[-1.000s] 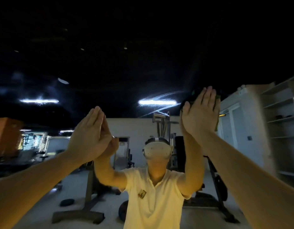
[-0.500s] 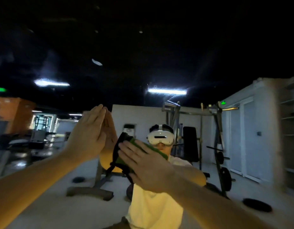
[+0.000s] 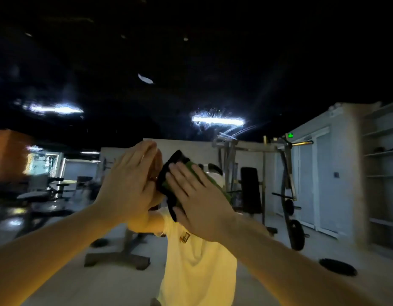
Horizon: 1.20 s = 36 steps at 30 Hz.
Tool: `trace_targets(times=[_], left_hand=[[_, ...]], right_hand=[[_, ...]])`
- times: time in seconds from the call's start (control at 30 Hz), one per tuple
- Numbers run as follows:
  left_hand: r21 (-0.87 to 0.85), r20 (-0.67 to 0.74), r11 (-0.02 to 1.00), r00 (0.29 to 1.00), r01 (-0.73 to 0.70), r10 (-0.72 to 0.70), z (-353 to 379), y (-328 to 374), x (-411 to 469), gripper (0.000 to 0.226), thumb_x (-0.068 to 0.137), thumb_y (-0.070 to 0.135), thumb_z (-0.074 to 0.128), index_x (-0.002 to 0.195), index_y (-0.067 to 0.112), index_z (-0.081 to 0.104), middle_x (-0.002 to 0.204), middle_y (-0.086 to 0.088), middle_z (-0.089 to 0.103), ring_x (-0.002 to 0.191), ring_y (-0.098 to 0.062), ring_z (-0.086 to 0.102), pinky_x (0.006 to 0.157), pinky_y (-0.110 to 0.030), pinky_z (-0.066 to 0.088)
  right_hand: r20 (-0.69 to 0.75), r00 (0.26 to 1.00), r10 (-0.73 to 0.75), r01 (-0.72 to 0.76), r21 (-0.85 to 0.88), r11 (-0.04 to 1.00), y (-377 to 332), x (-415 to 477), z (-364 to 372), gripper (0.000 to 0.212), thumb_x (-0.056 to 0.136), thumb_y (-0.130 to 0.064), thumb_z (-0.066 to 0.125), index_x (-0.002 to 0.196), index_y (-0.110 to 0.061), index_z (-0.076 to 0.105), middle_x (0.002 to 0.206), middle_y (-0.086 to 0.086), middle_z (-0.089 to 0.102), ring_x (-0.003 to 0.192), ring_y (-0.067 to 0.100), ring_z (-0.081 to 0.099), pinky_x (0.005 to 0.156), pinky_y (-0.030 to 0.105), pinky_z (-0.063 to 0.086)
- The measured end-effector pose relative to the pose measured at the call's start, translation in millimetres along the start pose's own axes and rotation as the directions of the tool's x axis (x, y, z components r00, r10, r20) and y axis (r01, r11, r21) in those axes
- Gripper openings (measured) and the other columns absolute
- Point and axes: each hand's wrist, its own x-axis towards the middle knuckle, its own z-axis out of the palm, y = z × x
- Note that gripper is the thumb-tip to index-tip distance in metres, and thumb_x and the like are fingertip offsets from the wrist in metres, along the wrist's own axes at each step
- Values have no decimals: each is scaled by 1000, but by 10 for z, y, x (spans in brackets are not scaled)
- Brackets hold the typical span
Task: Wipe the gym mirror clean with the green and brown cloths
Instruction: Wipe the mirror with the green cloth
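Observation:
The gym mirror (image 3: 191, 62) fills the whole view and reflects the room and me. My right hand (image 3: 197, 197) lies flat with straight fingers, pressing the green cloth (image 3: 186, 166), with its dark edge, against the glass at centre. My left hand (image 3: 127, 184) is flat on the mirror just left of it, fingers straight and pointing up. A brown cloth under the left hand cannot be made out; only its reflection meets the palm.
Streaks and smears show on the glass near the reflected ceiling light (image 3: 217, 120). The reflection holds a weight rack (image 3: 286, 191), a bench (image 3: 250, 191), shelves (image 3: 383, 164) at the right and weight plates (image 3: 337, 266) on the floor.
My right hand swept down from upper right to the centre with the green cloth, then edged up beside the left hand. The left hand stayed nearly in place.

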Motion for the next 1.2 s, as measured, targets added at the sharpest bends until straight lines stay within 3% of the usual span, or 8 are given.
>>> trace_targets(times=[0.07,0.13,0.23,0.37,0.53,0.67,0.9,1.2], left_hand=[[24,-38,999,999,-31,32,47,-36,87,76,93,39,29,156,-1,36,165,-20,32,151,-36,32,119,-60,35],[63,-48,997,998,-47,50,132,-65,148,73,100,41,26,160,1,26,169,-17,21,156,-31,21,124,-55,27],[131,-44,989,997,-63,69,223,-69,160,74,105,49,20,162,1,21,171,-15,15,159,-28,13,127,-44,15],[113,-117,993,991,-45,58,97,-68,270,70,98,43,30,152,2,44,158,-17,42,145,-31,39,121,-44,22],[58,-235,998,972,7,7,23,-149,601,66,94,32,31,145,-5,49,150,-24,48,140,-36,43,120,-51,31],[123,-189,992,982,9,15,19,-293,719,70,96,40,28,151,0,45,159,-19,42,149,-33,35,124,-50,27],[217,-139,976,989,-11,42,80,-409,729,86,96,64,24,159,6,32,169,-12,25,157,-26,22,126,-45,23],[266,-129,960,984,-88,126,72,-509,686,83,100,65,25,160,7,30,169,-12,22,157,-25,19,125,-39,13]], right_hand=[[-7,998,-63,63,0,998,283,-16,-44,74,103,-50,37,164,-13,14,171,11,12,159,27,2,129,46,1],[-50,977,206,-204,41,978,753,68,-138,78,100,-47,49,163,-16,17,171,9,15,159,26,6,128,43,4],[-111,727,677,-682,-2,732,1605,222,-332,77,103,-54,18,163,-7,7,171,17,7,159,30,5,129,49,8],[-104,487,867,-869,48,493,1596,582,-391,81,101,-50,3,161,3,14,168,27,14,157,39,10,127,54,10],[-68,912,405,-407,-7,913,352,1152,-279,69,108,-47,12,163,-6,3,171,20,-3,159,32,-6,128,51,-4],[-74,958,276,-280,-49,959,1007,1043,-320,69,108,-50,23,165,-16,4,172,9,-2,159,23,-5,127,43,-8],[-146,377,915,-914,99,393,2056,963,-470,75,103,-45,14,161,3,13,168,26,14,157,38,12,127,54,9],[-89,972,217,-221,-44,974,1115,1774,-469,70,108,-50,21,165,-13,7,173,11,3,160,23,-1,129,42,-4]])
